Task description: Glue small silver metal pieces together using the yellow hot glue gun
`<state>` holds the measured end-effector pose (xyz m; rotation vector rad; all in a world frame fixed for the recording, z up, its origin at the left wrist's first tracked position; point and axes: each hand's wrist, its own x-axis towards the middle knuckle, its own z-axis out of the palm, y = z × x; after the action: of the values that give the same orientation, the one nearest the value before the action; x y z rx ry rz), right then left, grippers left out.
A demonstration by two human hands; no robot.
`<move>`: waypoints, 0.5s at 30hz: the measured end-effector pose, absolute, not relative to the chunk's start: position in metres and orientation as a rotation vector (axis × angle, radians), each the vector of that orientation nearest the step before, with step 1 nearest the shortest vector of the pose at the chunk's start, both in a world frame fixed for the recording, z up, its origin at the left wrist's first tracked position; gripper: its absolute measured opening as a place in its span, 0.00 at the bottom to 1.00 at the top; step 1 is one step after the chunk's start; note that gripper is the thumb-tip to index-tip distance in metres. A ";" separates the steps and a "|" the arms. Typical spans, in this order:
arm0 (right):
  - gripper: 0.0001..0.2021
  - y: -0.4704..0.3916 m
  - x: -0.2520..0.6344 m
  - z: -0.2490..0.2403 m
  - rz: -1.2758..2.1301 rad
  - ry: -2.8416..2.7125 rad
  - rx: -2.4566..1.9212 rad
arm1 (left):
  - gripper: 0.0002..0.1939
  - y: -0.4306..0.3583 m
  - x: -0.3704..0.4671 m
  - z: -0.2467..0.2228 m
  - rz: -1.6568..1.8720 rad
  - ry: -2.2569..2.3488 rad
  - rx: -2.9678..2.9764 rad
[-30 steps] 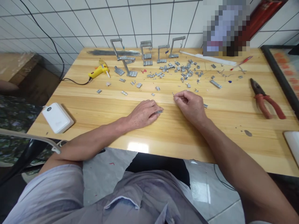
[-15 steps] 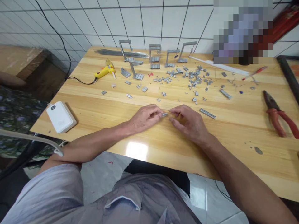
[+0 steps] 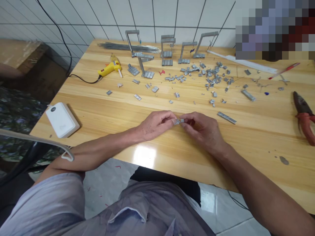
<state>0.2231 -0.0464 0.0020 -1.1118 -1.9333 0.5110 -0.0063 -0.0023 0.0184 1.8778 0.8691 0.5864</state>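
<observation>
A small grey metal piece point(image 3: 177, 121) sits between my hands, low over the wooden table point(image 3: 118, 114). My left hand point(image 3: 157, 124) is closed, pinching its left end between thumb and forefinger. On the other side, the thumb and forefinger of my right hand point(image 3: 203, 129) pinch the right end. The piece's exact shape is too small to tell. Right of my right hand lies a grey metal strip point(image 3: 226, 118). Beyond both hands, many small grey metal pieces point(image 3: 214, 77) are scattered, and several grey frames on flat bases, such as this bent frame point(image 3: 145, 67), stand near the wall.
A yellow glue gun point(image 3: 109, 68) lies at the back left, its cord running off the table. A white power bank point(image 3: 62, 120) rests near the left edge. Pliers point(image 3: 305, 118) with red handles lie at far right. Thin grey rods point(image 3: 128, 48) and a red pen point(image 3: 284, 71) lie farther back.
My right fingers have come in and closed on the right end of the small metal piece, where a gap showed before. The view has shifted slightly.
</observation>
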 end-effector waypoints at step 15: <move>0.11 -0.051 0.223 0.007 1.110 -1.449 -1.189 | 0.08 0.009 -0.009 0.000 0.642 0.951 2.503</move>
<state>0.2231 -0.0508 0.0072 -1.1886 -1.4495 1.1099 -0.0095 0.0091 -0.0003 2.5033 0.9506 0.6416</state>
